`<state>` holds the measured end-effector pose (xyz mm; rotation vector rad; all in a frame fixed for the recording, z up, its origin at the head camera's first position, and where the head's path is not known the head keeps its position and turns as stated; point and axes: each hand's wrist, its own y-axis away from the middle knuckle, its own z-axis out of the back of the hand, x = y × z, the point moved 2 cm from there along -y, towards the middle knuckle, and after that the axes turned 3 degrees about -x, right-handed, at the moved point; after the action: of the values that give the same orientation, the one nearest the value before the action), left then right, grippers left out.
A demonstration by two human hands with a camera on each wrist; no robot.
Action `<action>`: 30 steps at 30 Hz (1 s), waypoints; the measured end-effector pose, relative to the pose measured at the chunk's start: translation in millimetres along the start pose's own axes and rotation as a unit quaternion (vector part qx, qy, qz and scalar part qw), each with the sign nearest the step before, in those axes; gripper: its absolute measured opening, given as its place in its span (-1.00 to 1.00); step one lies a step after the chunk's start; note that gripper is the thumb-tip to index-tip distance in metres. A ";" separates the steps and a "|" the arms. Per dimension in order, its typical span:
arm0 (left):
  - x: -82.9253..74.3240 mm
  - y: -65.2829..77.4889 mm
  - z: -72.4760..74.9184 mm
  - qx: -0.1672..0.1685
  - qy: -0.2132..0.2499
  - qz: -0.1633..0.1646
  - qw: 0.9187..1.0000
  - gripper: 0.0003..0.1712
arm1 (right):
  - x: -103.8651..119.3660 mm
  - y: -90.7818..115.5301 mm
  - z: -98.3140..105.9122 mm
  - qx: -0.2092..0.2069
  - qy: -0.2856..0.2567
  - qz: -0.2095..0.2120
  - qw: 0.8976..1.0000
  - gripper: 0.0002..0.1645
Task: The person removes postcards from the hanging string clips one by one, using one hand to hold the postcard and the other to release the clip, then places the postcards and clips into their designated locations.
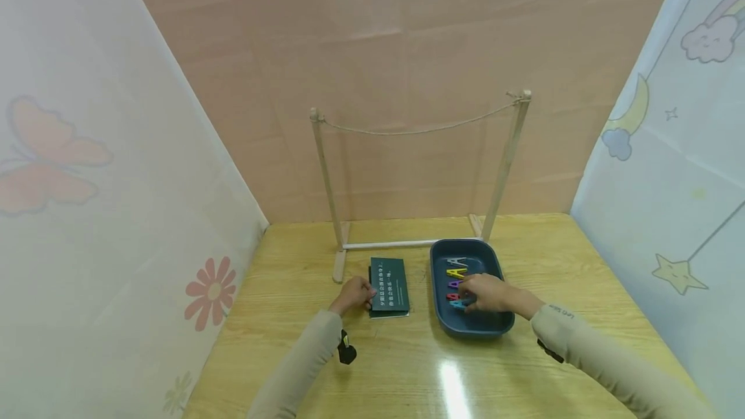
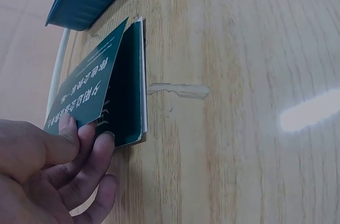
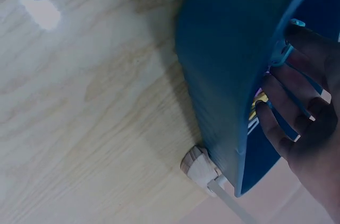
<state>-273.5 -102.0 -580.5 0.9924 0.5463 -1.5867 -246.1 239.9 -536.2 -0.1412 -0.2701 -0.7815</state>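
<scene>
My left hand (image 1: 356, 294) pinches the edge of a dark green card (image 1: 391, 284) printed with white characters. In the left wrist view the card (image 2: 87, 78) is tilted up from a second green layer (image 2: 127, 91) with white edges beneath. My right hand (image 1: 487, 292) reaches down into a dark blue tray (image 1: 474, 328). Its thumb and a finger are at a light blue clothespin (image 1: 458, 304), partly covering it, while the other fingers spread over the row. Beside it lie red (image 1: 452, 297), purple (image 1: 454, 284), yellow (image 1: 456, 273) and grey (image 1: 456, 261) clothespins.
Behind the card and tray stands a wooden frame (image 1: 503, 170) with a sagging string (image 1: 407, 132) between its posts. A white rod (image 1: 390, 245) joins the posts low down. Patterned white panels flank the wooden table (image 1: 396, 367).
</scene>
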 end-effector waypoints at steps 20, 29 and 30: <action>4.1 8.6 1.6 0.033 0.011 0.004 0.999 -0.81 | 0.5 11.1 -18.6 0.005 -0.024 0.004 1.000 -0.68; 6.6 9.8 3.0 0.021 0.030 0.004 0.999 -0.86 | -2.3 12.7 -22.6 0.002 -0.014 0.006 1.000 -0.67; 6.6 10.3 3.2 0.017 0.032 0.006 0.999 -0.86 | -2.8 12.8 -23.2 0.002 -0.013 0.007 1.000 -0.67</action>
<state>-264.7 -111.0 -582.6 1.0736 0.5591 -1.5626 -234.6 245.6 -559.6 -0.1496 -0.2960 -0.7665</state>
